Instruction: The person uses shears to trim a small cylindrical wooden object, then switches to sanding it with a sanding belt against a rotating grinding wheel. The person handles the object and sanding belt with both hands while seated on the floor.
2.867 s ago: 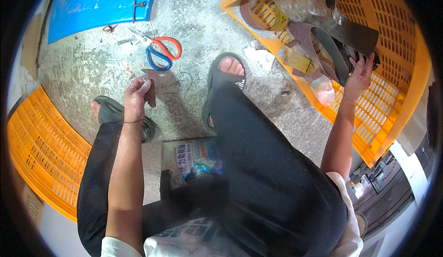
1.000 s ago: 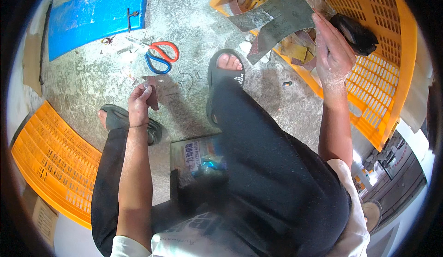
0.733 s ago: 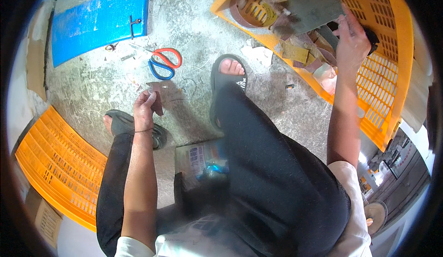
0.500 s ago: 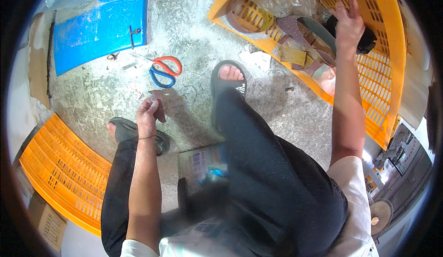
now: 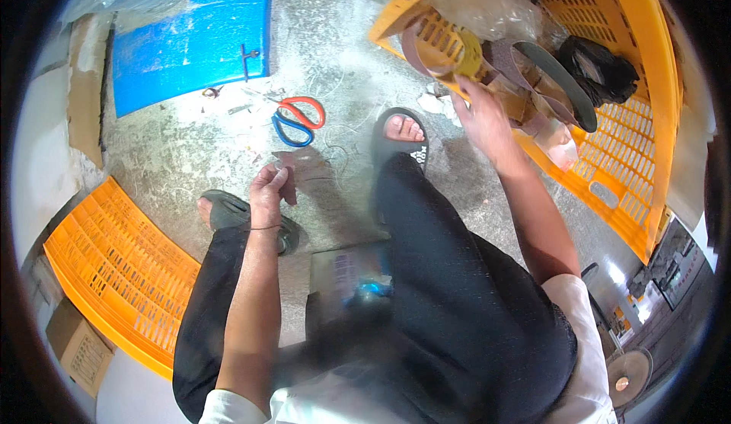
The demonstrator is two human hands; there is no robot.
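My left hand is closed, pinching a thin brown piece of sandpaper above the floor. Another brown scrap shows just beyond it. Scissors with one red and one blue handle lie farther out on the floor. My right hand is at the near edge of an orange crate, its fingers stretched out and apart, and I see nothing held in it. Inside the crate, several sanding belts curl beside a black plastic bag and clear plastic film.
A blue board with a small dark T-shaped tool lies at the far left. Another orange crate stands at the lower left. White scraps lie beside my sandalled foot. A fan is at the lower right.
My right hand has come back from deep in the orange crate, moving left and nearer to its edge. My left hand still holds the sandpaper. The whole view has shifted slightly.
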